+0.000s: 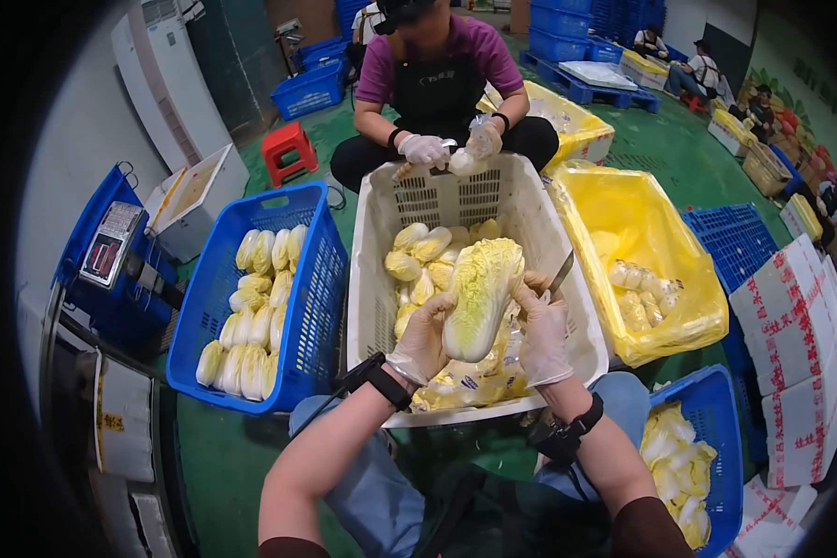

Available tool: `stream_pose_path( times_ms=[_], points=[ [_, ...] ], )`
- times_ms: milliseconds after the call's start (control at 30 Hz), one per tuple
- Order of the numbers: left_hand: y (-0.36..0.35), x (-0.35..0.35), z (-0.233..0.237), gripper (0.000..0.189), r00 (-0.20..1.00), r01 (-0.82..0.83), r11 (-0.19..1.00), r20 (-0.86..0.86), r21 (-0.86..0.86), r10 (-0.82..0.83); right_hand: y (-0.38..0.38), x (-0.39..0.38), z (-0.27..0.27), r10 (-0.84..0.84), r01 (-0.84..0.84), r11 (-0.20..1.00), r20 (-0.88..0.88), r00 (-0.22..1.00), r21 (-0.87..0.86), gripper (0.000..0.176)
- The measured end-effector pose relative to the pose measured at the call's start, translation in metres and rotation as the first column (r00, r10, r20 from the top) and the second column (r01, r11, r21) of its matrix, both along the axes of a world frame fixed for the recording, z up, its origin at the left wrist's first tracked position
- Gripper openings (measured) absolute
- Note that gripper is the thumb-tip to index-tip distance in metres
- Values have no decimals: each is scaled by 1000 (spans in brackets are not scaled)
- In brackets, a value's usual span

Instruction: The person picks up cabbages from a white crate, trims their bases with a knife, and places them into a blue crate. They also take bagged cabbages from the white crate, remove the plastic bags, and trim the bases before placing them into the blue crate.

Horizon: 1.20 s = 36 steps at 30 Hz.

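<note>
A napa cabbage [480,302] with pale yellow-green leaves is held upright, white base down, over a white plastic crate [586,325]. Wearing a clear glove, my left hand [422,342] grips its left side. My right hand [542,337], gloved too, is closed round a small knife [562,272] whose blade points up and to the right; its fingers also touch the cabbage's right side. Several more cabbages [421,244] lie in the crate behind the held one, and printed plastic bags [470,383] lie in the crate's near end.
At left, a blue crate [322,270] holds rows of cabbages. A yellow-lined box [707,325] with bagged cabbages stands right; a blue crate [730,465] of loose leaves sits near my right knee. Opposite, a person [446,74] trims something white. A red stool [288,151] stands beyond.
</note>
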<state>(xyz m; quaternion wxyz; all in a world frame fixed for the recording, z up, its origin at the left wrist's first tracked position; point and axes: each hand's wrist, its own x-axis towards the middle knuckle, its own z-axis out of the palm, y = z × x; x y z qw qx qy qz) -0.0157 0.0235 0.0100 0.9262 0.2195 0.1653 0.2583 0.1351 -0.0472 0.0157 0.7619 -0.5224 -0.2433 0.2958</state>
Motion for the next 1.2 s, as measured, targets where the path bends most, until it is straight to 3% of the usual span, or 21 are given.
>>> stream_pose_path(
  times_ms=[100, 200, 333, 400, 433, 500, 533, 567, 633, 700, 733, 767, 833, 900, 933, 1000, 1033, 1067, 1133, 1167, 1200],
  points=[
    [1, -1, 2, 51, 999, -12, 1000, -33, 6, 12, -1, -3, 2, 66, -56, 996, -166, 984, 65, 18],
    [-2, 1, 5, 56, 997, -42, 992, -54, 120, 49, 1, -1, 0, 2, 7, 997, -113, 994, 82, 14],
    [14, -4, -7, 55, 984, -149, 988, 94, -34, 151, -3, 7, 6, -87, 88, 993, -19, 996, 81, 14],
    [25, -9, -7, 53, 943, -227, 965, 218, -128, 251, 0, 14, 8, -131, 131, 952, -20, 991, 275, 17],
    [30, -10, -8, 53, 941, -236, 963, 217, -126, 259, -2, 19, 8, -121, 122, 953, -22, 992, 277, 17],
    [37, -11, -6, 52, 883, -407, 884, 147, -230, 445, -12, 37, 4, 187, -93, 928, -235, 954, 362, 24],
    [44, -14, -9, 54, 860, -436, 861, 162, -262, 485, -16, 54, -1, 372, -216, 831, -223, 901, 512, 27],
    [50, -18, -11, 54, 851, -450, 852, 162, -268, 500, -18, 49, 21, 386, -232, 830, -222, 895, 507, 27],
    [59, -27, -13, 58, 814, -555, 801, 52, -225, 579, -23, 35, 82, 30, 91, 972, -501, 865, 215, 23],
    [61, -32, -12, 63, 814, -553, 809, 79, -198, 576, -34, 52, 71, -23, 65, 945, -132, 991, 322, 24],
    [60, -31, -9, 64, 833, -522, 830, 89, -197, 546, -46, 69, 78, 548, -215, 707, -330, 768, 674, 22],
    [58, -29, -5, 64, 853, -489, 850, 98, -196, 513, -61, 77, 94, 938, -203, 279, -220, 269, 939, 21],
    [50, -24, 4, 66, 869, -448, 880, 154, -159, 470, -94, 60, 138, 851, -40, -80, 89, 517, 996, 18],
    [45, -17, 4, 69, 918, -239, 956, 280, -170, 279, -125, 97, 157, 703, -356, -504, 613, 360, 787, 15],
    [43, -13, 0, 72, 922, -238, 958, 272, -161, 275, -129, 98, 157, 706, -360, -503, 614, 352, 785, 15],
    [30, -6, 6, 70, 912, -228, 959, 309, -169, 271, -136, 99, 157, 671, -316, -480, 575, 469, 818, 17],
    [26, -5, 10, 68, 903, -218, 960, 338, -175, 267, -127, 100, 149, 730, -301, -364, 470, 496, 882, 17],
    [22, -9, 19, 62, 921, -102, 958, 339, -269, 193, -111, 97, 138, 776, -278, -240, 356, 521, 930, 17],
    [20, -8, 13, 60, 932, -59, 984, 344, -171, 115, -75, 81, 119, 896, -343, 94, 70, 438, 935, 21],
    [19, -10, 11, 57, 938, -25, 997, 342, -73, 49, -56, 77, 98, 883, -398, 300, -94, 461, 867, 26],
    [19, -11, 12, 57, 954, -64, 989, 284, -137, 101, -40, 83, 67, 796, -421, 551, -305, 522, 721, 31]
  ],
)
